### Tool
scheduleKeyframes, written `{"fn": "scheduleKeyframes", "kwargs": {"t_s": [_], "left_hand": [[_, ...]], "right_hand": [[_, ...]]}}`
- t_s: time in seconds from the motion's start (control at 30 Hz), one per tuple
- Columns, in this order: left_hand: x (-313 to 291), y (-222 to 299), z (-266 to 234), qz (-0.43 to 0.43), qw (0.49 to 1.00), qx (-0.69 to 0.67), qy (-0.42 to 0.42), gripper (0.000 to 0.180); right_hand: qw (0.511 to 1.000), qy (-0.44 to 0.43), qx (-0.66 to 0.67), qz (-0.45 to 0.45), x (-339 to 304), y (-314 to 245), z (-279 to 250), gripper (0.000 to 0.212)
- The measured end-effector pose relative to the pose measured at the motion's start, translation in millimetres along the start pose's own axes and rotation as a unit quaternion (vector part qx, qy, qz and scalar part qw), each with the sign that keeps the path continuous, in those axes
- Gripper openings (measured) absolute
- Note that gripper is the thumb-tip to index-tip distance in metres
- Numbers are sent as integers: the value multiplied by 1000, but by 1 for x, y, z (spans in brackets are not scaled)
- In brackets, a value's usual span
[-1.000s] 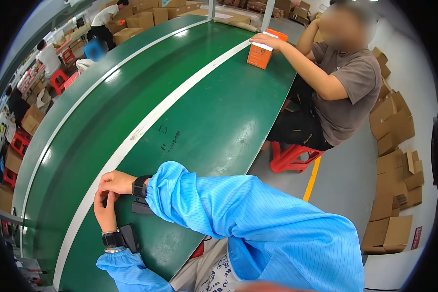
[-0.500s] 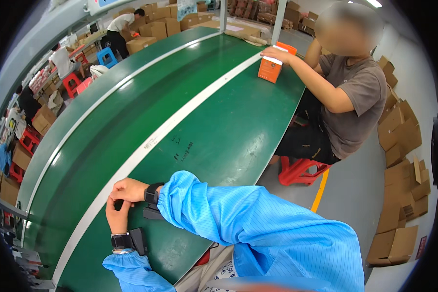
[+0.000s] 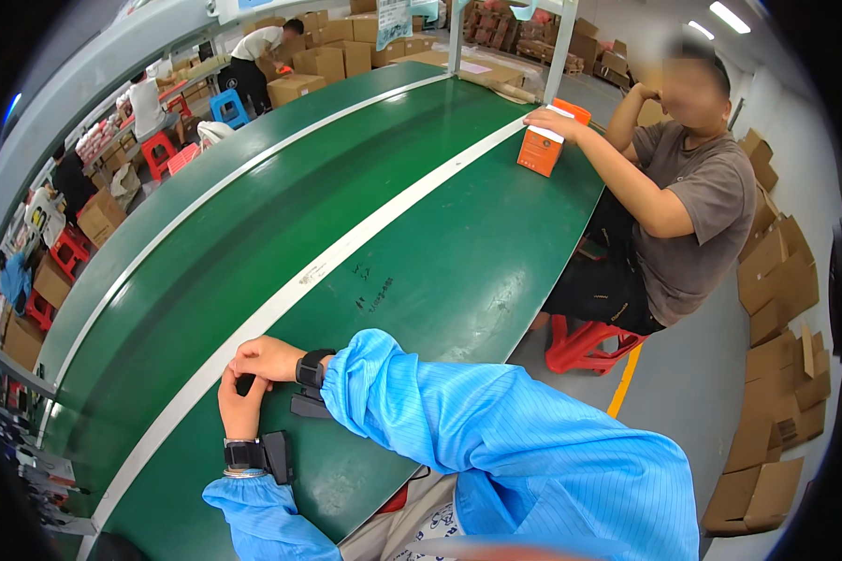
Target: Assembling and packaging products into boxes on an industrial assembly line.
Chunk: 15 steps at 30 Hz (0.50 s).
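My left hand [image 3: 241, 411] and my right hand [image 3: 266, 360] meet at their fingertips above the near left part of the green work table [image 3: 421, 290], close to its white strip. The fingers of both are bent and pressed together. Whatever may be between them is hidden or too small to see. Each wrist carries a black strap with a dark box-shaped device, a left device [image 3: 277, 456] and a right device [image 3: 309, 404]. Blue striped sleeves [image 3: 477, 411] cover my forearms.
A co-worker [image 3: 688, 187] sits on a red stool [image 3: 585, 346] at the table's right edge, one hand on an orange and white box [image 3: 540, 151]. Metal posts [image 3: 560, 51] rise at the far end. Cardboard boxes [image 3: 776, 271] line the right wall. Other people work at the far left.
The view has shifted, so the table, co-worker and box appear lower and farther right. My hands stay together at the fingertips, with little visible change in their pose.
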<state>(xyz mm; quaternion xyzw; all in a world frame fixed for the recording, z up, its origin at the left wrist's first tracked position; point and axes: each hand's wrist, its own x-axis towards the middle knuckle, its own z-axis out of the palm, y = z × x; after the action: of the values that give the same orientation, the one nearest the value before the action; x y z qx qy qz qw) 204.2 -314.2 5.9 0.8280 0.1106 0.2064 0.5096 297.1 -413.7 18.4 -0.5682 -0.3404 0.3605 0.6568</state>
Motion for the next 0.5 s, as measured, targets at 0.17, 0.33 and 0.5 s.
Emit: {"fn": "scheduleKeyframes", "kwargs": {"t_s": [0.17,0.33,0.5], "left_hand": [[0,-3,-3,12,1000,-2,-3,30],[0,-6,-1,28,1000,14,2,29],[0,-5,-1,15,1000,-1,-6,29]], "right_hand": [[1000,7,18,1,2,2,3,25],[1000,5,16,1,2,3,1,23],[1000,4,11,4,1,1,0,23]]}}
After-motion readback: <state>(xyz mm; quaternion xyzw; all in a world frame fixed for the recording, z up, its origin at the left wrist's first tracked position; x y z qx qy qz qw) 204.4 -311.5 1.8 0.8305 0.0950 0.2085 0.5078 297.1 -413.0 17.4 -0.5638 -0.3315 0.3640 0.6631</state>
